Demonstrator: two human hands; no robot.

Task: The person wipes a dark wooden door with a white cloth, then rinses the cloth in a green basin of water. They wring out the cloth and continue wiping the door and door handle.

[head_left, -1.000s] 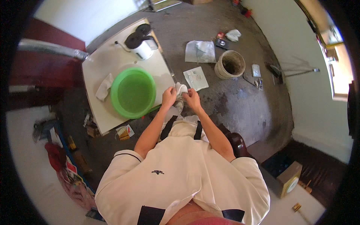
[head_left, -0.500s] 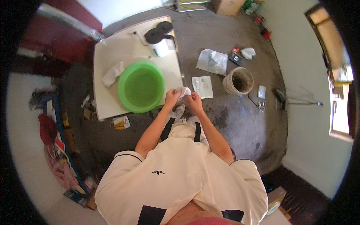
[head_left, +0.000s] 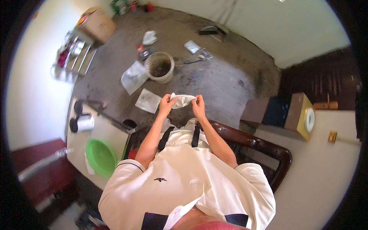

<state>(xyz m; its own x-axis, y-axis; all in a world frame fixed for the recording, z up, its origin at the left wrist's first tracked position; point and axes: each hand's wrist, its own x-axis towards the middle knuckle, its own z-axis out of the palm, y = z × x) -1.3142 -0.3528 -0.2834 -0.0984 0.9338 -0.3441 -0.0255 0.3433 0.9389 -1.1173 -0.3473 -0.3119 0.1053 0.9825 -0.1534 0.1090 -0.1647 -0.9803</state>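
A small white cloth is stretched between my two hands, in front of my body and above the floor. My left hand pinches its left end, fingers closed. At the other end, my right hand grips the cloth's edge between thumb and fingers. The cloth sags a little in the middle, and its exact kind is not clear. Below it, part of my shoe shows. Left of my left hand, a flat white packet lies on the floor.
At the left, a pale table holds a green basin and a white kettle. Ahead stand a dirty bucket and a plastic bag. A dark wooden chair is close at my right, with boxes beyond.
My view has turned to the right, so the table and basin now sit at the lower left. The cloth, bunched before, is now spread wider between my hands.
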